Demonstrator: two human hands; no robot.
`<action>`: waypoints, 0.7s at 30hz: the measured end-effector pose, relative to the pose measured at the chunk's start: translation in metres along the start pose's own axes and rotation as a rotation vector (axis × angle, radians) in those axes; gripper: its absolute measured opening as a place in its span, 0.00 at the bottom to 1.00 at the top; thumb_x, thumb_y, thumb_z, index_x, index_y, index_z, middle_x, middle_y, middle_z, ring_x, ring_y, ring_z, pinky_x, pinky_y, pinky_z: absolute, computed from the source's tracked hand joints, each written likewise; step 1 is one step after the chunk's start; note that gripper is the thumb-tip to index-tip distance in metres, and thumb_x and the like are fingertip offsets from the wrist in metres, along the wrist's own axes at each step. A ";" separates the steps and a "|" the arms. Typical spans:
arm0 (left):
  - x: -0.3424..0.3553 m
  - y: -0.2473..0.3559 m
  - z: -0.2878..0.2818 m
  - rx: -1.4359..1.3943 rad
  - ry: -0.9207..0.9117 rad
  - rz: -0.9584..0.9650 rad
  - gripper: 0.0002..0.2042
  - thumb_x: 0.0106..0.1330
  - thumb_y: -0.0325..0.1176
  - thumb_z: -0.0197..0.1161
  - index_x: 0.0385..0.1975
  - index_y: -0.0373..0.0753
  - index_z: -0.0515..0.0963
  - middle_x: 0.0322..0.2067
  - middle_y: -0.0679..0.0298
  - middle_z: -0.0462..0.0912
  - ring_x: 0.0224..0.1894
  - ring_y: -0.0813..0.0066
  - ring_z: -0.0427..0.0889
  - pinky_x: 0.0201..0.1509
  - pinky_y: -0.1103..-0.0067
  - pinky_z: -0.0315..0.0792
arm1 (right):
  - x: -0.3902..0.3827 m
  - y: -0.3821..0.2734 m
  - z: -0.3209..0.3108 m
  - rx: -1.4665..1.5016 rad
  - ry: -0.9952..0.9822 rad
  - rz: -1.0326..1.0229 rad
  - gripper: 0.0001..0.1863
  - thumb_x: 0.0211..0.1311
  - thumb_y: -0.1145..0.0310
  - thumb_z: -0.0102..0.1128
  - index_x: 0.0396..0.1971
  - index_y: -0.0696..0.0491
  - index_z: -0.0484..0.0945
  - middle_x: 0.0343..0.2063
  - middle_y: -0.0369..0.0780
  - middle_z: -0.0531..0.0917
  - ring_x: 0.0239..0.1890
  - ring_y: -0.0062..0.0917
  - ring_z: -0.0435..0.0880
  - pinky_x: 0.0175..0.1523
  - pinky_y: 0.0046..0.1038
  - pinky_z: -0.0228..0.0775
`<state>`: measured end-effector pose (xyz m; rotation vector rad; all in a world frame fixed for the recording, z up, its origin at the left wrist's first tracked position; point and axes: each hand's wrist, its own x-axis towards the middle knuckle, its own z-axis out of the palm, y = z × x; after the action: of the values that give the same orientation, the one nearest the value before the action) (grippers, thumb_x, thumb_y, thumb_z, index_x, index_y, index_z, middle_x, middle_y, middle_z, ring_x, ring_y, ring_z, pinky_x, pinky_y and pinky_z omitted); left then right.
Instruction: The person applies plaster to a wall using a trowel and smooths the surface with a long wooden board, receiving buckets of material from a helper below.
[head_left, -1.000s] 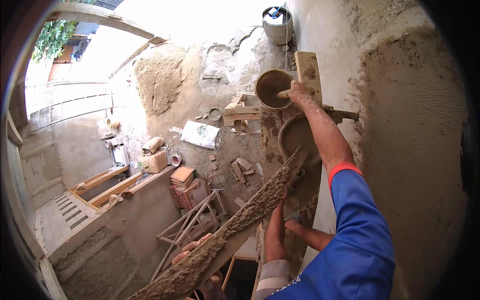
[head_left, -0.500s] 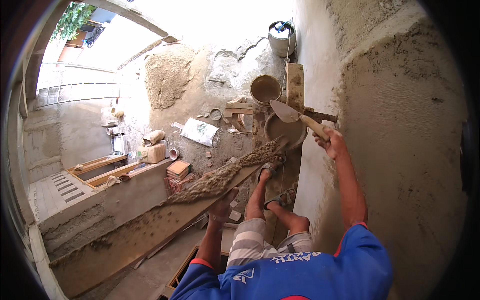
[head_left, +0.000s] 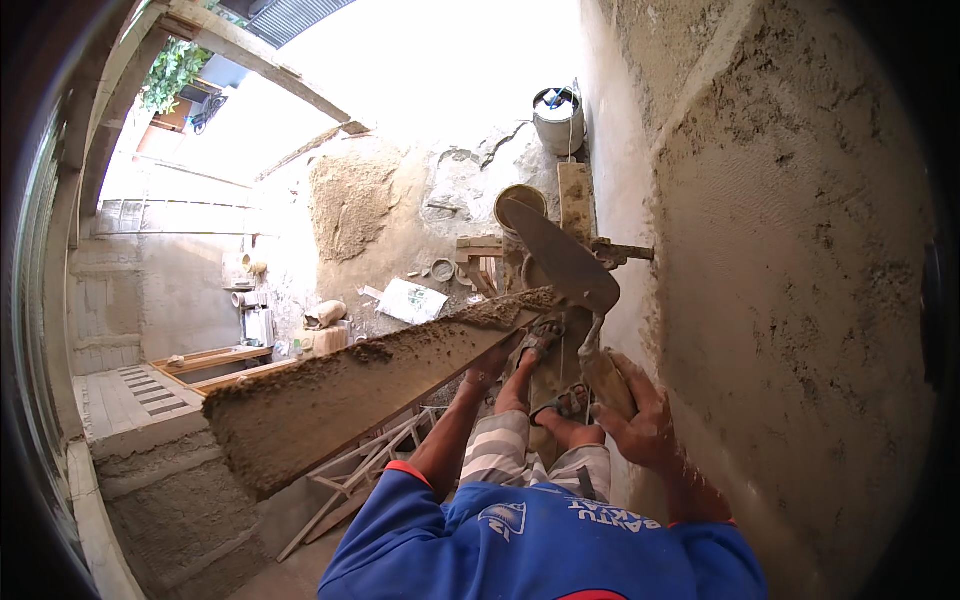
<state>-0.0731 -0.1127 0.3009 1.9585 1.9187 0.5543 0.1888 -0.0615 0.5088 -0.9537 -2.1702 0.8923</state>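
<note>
My right hand (head_left: 645, 418) is wrapped around the wooden handle (head_left: 608, 384) of a trowel. The trowel's broad metal blade (head_left: 562, 258) points up and away, coated in grey-brown mortar, above the far end of a long wooden board (head_left: 330, 415). From beneath, my left hand (head_left: 490, 366) holds this board near its far end; its fingers are mostly hidden. Wet mortar (head_left: 505, 312) is heaped at the board's far end, and a thinner crust runs along its upper edge. Behind the blade, a bucket of mortar (head_left: 530, 270) is largely covered.
To the right rises a partly plastered wall (head_left: 780, 270). Ahead stand another bucket (head_left: 520, 193) and a drum (head_left: 558, 130). A sand pile (head_left: 350, 200), a white sack (head_left: 412, 301) and a wooden trestle (head_left: 480, 250) are farther left. My feet (head_left: 570, 402) are on a narrow plank.
My right hand has come down and nearer with the trowel, whose blade now looks larger. The board's near end has swung up, and the mortar ridge along it is shorter. The view has shifted.
</note>
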 end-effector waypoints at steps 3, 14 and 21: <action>0.001 0.004 0.021 -0.100 0.002 -0.093 0.11 0.62 0.39 0.56 0.43 0.52 0.78 0.38 0.60 0.80 0.42 0.61 0.77 0.46 0.72 0.69 | 0.006 -0.056 -0.029 0.221 0.018 0.160 0.30 0.44 0.71 0.66 0.48 0.67 0.66 0.36 0.54 0.78 0.35 0.37 0.82 0.36 0.36 0.77; 0.010 0.032 0.025 -0.444 0.021 -0.344 0.13 0.62 0.39 0.57 0.43 0.44 0.78 0.41 0.62 0.80 0.44 0.63 0.76 0.51 0.72 0.66 | -0.018 -0.109 -0.029 0.261 -0.107 -0.063 0.31 0.47 0.77 0.60 0.54 0.66 0.62 0.40 0.50 0.78 0.32 0.33 0.81 0.37 0.30 0.75; -0.048 -0.080 0.082 -0.047 -0.157 -0.315 0.16 0.62 0.42 0.54 0.44 0.40 0.77 0.36 0.60 0.80 0.41 0.64 0.77 0.51 0.74 0.66 | -0.042 -0.065 0.035 0.191 -0.134 0.236 0.31 0.50 0.72 0.57 0.56 0.62 0.61 0.31 0.51 0.77 0.27 0.40 0.80 0.32 0.35 0.73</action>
<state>-0.1020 -0.1558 0.1883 1.5766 2.0373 0.3436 0.1619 -0.1397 0.5273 -1.0954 -2.0625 1.2846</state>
